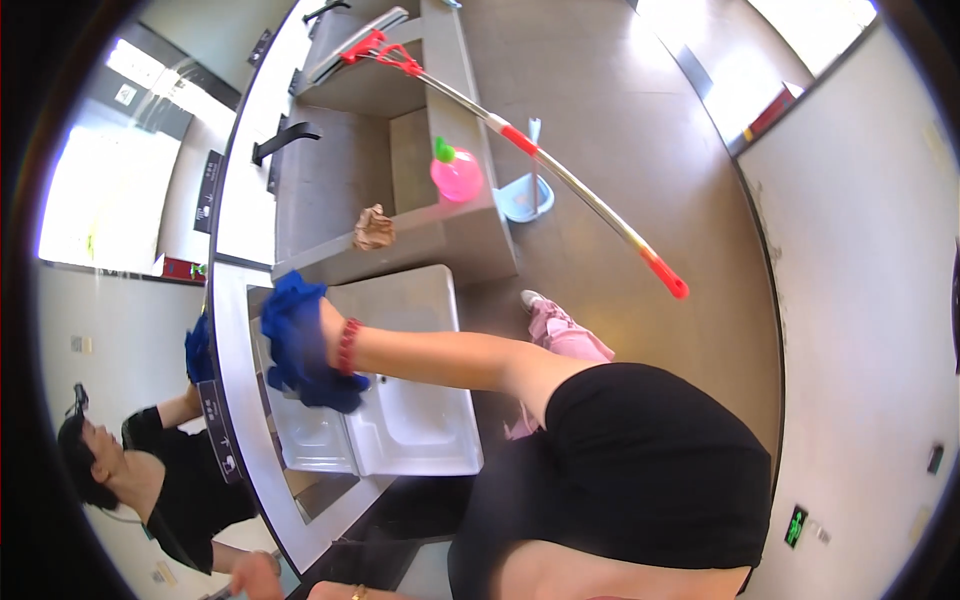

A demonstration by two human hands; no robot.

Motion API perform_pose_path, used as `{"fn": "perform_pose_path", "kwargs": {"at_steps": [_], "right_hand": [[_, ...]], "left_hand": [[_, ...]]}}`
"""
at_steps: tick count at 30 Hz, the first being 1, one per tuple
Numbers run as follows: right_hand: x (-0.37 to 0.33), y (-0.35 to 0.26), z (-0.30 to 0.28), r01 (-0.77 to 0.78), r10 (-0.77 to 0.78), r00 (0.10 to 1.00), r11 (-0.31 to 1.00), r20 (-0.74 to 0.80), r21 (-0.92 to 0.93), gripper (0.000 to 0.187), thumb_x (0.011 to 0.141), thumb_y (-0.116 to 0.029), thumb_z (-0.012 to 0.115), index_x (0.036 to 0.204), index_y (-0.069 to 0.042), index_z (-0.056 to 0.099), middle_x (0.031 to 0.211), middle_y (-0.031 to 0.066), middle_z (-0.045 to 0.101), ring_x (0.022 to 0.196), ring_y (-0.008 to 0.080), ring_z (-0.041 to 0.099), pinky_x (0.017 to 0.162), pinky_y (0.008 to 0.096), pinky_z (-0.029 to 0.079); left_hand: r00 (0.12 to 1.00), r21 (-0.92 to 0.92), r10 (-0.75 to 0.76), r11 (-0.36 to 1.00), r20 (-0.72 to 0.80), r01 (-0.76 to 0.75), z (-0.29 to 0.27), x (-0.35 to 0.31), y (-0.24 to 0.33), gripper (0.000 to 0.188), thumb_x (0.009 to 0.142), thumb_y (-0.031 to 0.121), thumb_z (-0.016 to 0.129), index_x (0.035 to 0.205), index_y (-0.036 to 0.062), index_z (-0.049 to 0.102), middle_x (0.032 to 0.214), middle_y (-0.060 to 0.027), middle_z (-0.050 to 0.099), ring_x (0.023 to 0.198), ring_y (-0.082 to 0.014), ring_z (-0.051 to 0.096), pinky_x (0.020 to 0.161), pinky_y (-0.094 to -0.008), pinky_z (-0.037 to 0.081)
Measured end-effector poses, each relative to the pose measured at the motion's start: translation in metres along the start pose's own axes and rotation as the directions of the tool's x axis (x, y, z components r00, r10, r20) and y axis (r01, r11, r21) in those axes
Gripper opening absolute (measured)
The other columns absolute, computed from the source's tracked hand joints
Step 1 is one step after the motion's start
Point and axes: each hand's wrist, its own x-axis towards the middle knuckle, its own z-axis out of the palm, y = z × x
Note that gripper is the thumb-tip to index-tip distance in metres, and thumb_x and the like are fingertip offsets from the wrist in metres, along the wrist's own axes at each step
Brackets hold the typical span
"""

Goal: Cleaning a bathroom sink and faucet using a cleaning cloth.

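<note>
My right hand (330, 335) is wrapped in a bright blue cloth (295, 345) and presses it against the grey frame (235, 400) at the bottom of a wall mirror (120, 200). A red beaded bracelet (347, 345) sits on that wrist. The cloth hides the fingers. The arm reaches across a white sink basin (410, 420). Only a sliver of my left hand (345, 592), with a gold band, shows at the lower edge of the picture, near the counter; its fingers are cut off. The mirror reflects the cloth and a person in a black top.
A long metal-handled squeegee (560, 175) with red fittings leans across the grey counter (330, 180). On the counter lie a pink apple-shaped bottle (457, 172) and crumpled brown paper (373, 228). A light blue dustpan (525, 195) stands on the floor. Black faucets (285, 140) line the mirror side.
</note>
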Motion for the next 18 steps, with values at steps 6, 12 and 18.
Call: {"fn": "perform_pose_path", "kwargs": {"at_steps": [6,12,18], "right_hand": [[-0.187,-0.033,-0.019,0.613,-0.467,0.748,0.212,0.472,-0.761,0.013,0.06,-0.012,0.062,0.067,-0.006,0.054,0.069,0.0159,0.052,0.069,0.0341,0.053,0.058,0.038,0.04],[-0.271,-0.042,-0.042,0.446,-0.418,0.868,0.418,0.268,-0.792,0.012,0.078,-0.007,0.057,0.087,-0.004,0.05,0.076,0.009,0.048,0.074,0.0239,0.049,0.069,0.0332,0.043],[-0.334,-0.133,-0.068,-0.044,-0.077,0.978,0.833,-0.195,-0.551,0.026,0.097,-0.023,0.045,0.11,-0.004,0.057,0.097,0.001,0.057,0.092,0.0091,0.048,0.087,0.0271,0.042]], "left_hand": [[0.628,-0.273,-0.256,0.735,0.735,0.62,-0.034,-0.088,0.087,0.055,0.098,0.037,0.028,0.134,-0.0035,0.036,0.138,-0.0187,0.04,0.13,-0.0295,0.036,0.109,-0.0426,0.025],[-0.086,0.072,-0.134,-0.106,0.987,0.992,-0.067,-0.192,0.168,0.075,0.091,0.064,0.029,0.141,0.0079,0.028,0.138,-0.0097,0.04,0.128,-0.024,0.038,0.106,-0.0391,0.029],[-0.086,0.083,-0.2,-0.02,0.976,0.996,-0.073,-0.218,0.255,0.064,0.094,0.053,0.041,0.136,0.0052,0.033,0.132,-0.0114,0.045,0.117,-0.0235,0.049,0.097,-0.0381,0.04]]}}
